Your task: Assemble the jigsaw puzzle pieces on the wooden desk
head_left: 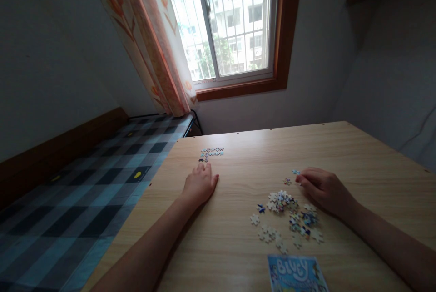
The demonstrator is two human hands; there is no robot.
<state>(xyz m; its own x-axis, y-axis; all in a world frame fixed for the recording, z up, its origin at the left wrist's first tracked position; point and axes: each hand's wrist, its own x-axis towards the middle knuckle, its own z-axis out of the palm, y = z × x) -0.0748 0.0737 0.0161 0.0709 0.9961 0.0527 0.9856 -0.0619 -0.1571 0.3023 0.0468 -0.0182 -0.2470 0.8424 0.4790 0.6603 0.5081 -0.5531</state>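
Note:
My left hand (200, 182) lies on the table, fingers stretched forward and thumb apart, just short of a small group of joined puzzle pieces (213, 153). Its fingertips reach close to a dark piece (200, 160) at the group's near end; whether they touch it I cannot tell. Over on the right, my right hand (318, 187) is closed, thumb and fingers pressed together low over the tabletop. Anything between those fingertips is too small to make out. A light blue piece (295, 172) and a multicoloured piece (287, 181) lie beside them. Nearer me spreads a loose pile of puzzle pieces (282, 202), some face down.
A blue picture sheet or box lid reading "Bluey" (297, 274) lies at the near edge of view. The wooden table (238, 151) borders a bed with a checked cover (102, 196) on the left. Behind are a curtain (153, 42) and a window (235, 24).

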